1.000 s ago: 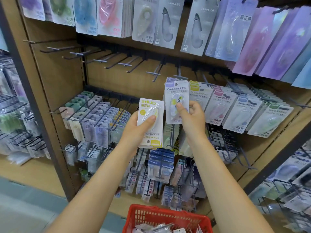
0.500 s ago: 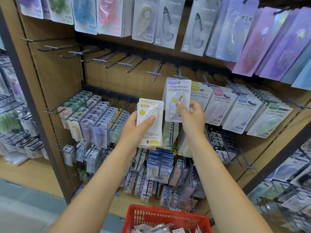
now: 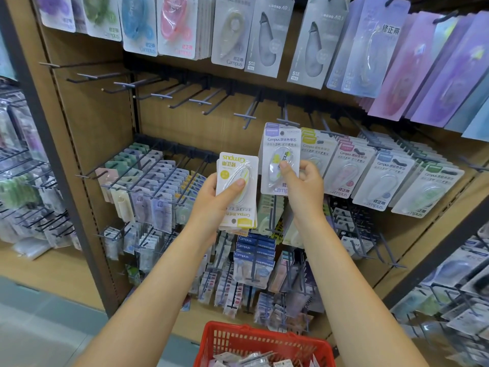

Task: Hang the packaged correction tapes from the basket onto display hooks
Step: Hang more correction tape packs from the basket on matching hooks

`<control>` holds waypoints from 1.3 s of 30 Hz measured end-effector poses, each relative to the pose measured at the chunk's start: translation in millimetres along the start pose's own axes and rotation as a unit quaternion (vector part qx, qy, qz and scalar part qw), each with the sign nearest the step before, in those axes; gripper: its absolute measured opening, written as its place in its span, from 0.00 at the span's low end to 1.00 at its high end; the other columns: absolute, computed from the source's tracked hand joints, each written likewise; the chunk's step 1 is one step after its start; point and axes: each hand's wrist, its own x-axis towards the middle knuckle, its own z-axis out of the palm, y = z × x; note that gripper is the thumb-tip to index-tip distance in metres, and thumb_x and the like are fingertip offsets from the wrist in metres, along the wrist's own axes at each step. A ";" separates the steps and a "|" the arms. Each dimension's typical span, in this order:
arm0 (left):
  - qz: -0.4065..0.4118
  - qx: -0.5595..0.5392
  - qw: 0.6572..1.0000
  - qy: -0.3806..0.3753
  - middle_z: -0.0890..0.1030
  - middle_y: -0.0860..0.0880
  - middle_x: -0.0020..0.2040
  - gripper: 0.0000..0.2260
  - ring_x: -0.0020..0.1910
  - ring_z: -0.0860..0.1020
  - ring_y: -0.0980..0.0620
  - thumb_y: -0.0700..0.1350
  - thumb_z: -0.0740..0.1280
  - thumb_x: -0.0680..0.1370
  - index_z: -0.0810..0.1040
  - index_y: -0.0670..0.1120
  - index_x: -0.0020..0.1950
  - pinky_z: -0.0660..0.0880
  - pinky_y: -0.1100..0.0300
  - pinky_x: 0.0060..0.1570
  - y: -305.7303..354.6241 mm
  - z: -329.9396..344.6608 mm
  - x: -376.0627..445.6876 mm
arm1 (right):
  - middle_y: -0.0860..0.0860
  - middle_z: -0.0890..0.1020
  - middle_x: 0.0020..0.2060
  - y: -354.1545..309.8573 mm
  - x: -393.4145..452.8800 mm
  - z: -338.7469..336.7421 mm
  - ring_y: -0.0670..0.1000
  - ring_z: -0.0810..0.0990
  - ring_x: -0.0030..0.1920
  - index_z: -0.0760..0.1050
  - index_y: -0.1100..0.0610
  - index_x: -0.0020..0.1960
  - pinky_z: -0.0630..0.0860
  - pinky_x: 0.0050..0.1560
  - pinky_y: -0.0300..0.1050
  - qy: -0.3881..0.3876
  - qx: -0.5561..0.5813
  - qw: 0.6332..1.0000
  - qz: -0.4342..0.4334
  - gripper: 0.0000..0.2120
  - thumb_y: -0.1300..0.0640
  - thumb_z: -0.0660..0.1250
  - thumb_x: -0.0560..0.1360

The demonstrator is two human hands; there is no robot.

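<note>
Backdrop: brown pegboard display wall (image 3: pixel 100 123) with dark rails, a dark upright post along its left edge; more racks blurred at far left and lower right
Bare hooks: a row of display hooks (image 3: pixel 185 98) juts out unloaded across the middle band, above both hands; open room lies between their tips and the hands
Left hand: left hand (image 3: pixel 211 205) holds a small stack of yellow-edged packs (image 3: pixel 238 192) upside down, thumb pressed across the blister, fingers curled behind; the grip is closed round the stack
Right hand: right hand (image 3: pixel 304 184) pinches a purple-topped pack (image 3: pixel 281 157) upright, thumb on the clear blister; its top edge sits just under a hook tip; whether the hole is on the hook cannot be told
Neighbours: hung Campus packs (image 3: pixel 391 178) run rightward from the held pack, overlapping edge over edge; the held pack's right edge overlaps the nearest
Basket: red basket (image 3: pixel 254 340) at the bottom edge between the forearms, more packaged tapes lying inside
Top row: larger carded tapes (image 3: pixel 267 35) hang overhead
</note>
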 end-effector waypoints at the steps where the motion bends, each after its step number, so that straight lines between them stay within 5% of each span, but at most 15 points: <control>1: -0.001 -0.001 1.000 0.001 0.86 0.49 0.59 0.13 0.55 0.86 0.48 0.46 0.72 0.80 0.78 0.49 0.65 0.83 0.53 0.43 -0.1 0.0 0.3 | 0.44 0.84 0.46 -0.8 1.2 0.5 0.36 0.82 0.42 0.77 0.52 0.54 0.74 0.41 0.31 -0.002 -0.006 1.000 0.002 0.07 0.50 0.71 0.79; 6: -0.001 0.007 1.000 -0.010 0.86 0.50 0.58 0.14 0.52 0.87 0.48 0.47 0.73 0.79 0.79 0.50 0.64 0.85 0.47 0.42 2.4 0.1 2.0 | 0.50 0.83 0.50 -4.4 16.7 9.2 0.52 0.82 0.52 0.78 0.59 0.54 0.79 0.53 0.50 0.009 -0.046 0.998 0.031 0.17 0.46 0.71 0.78; 8: 0.007 0.010 1.000 -0.017 0.86 0.48 0.59 0.17 0.52 0.86 0.48 0.47 0.74 0.78 0.79 0.48 0.66 0.85 0.47 0.42 3.6 1.0 2.7 | 0.54 0.81 0.46 -1.4 19.6 8.7 0.54 0.85 0.47 0.75 0.65 0.49 0.83 0.53 0.60 -0.016 -0.051 0.996 0.074 0.24 0.42 0.72 0.76; 12: 0.025 0.012 1.000 -0.015 0.86 0.46 0.59 0.24 0.55 0.86 0.44 0.51 0.76 0.71 0.80 0.46 0.66 0.83 0.48 0.43 2.2 2.1 3.6 | 0.59 0.84 0.46 9.4 3.7 -5.9 0.56 0.87 0.37 0.77 0.64 0.53 0.86 0.42 0.52 -0.051 -0.034 0.987 0.145 0.22 0.44 0.71 0.78; 17: 0.005 -0.004 0.999 -0.045 0.85 0.42 0.60 0.20 0.54 0.85 0.41 0.48 0.74 0.77 0.80 0.43 0.67 0.83 0.42 0.48 -8.1 12.5 6.2 | 0.54 0.86 0.50 18.2 -35.8 -28.4 0.57 0.87 0.50 0.77 0.53 0.56 0.84 0.45 0.49 -0.127 -0.010 0.982 0.141 0.17 0.39 0.66 0.79; 20: -0.017 -0.030 0.995 -0.090 0.84 0.39 0.62 0.22 0.55 0.85 0.40 0.47 0.71 0.78 0.76 0.40 0.71 0.84 0.45 0.45 -9.0 29.1 3.6 | 0.49 0.88 0.50 16.3 -53.4 -37.9 0.51 0.87 0.52 0.79 0.52 0.60 0.83 0.49 0.46 -0.207 0.034 0.972 0.111 0.12 0.49 0.69 0.79; 28: -0.041 -0.021 0.996 -0.070 0.84 0.40 0.63 0.16 0.54 0.85 0.43 0.41 0.68 0.82 0.77 0.39 0.70 0.85 0.48 0.42 -18.8 61.1 1.2 | 0.53 0.86 0.42 25.6 -42.1 -85.7 0.51 0.84 0.43 0.81 0.58 0.49 0.80 0.47 0.48 -0.095 0.085 0.984 0.124 0.01 0.60 0.71 0.78; 32: -0.042 0.006 0.998 -0.041 0.85 0.43 0.62 0.16 0.58 0.84 0.42 0.40 0.70 0.81 0.77 0.41 0.69 0.84 0.42 0.52 -25.2 70.9 1.4 | 0.54 0.84 0.39 26.1 -37.5 -111.6 0.52 0.81 0.40 0.83 0.56 0.47 0.77 0.42 0.49 -0.019 0.079 0.990 0.119 0.03 0.60 0.71 0.78; 36: -0.014 0.055 0.998 -0.018 0.87 0.49 0.54 0.11 0.49 0.86 0.50 0.40 0.72 0.80 0.79 0.45 0.62 0.84 0.54 0.40 -22.8 78.8 4.0 | 0.58 0.88 0.46 16.8 -31.8 -137.1 0.55 0.86 0.46 0.85 0.59 0.48 0.81 0.49 0.52 0.014 0.088 0.992 0.090 0.04 0.58 0.75 0.75; 39: 0.020 0.141 0.990 -0.007 0.86 0.53 0.53 0.10 0.50 0.85 0.53 0.43 0.72 0.81 0.79 0.47 0.61 0.80 0.60 0.41 -20.0 83.1 7.0 | 0.56 0.88 0.42 7.2 -25.6 -147.2 0.55 0.86 0.44 0.85 0.58 0.44 0.81 0.47 0.50 0.004 0.063 0.995 0.076 0.04 0.57 0.77 0.74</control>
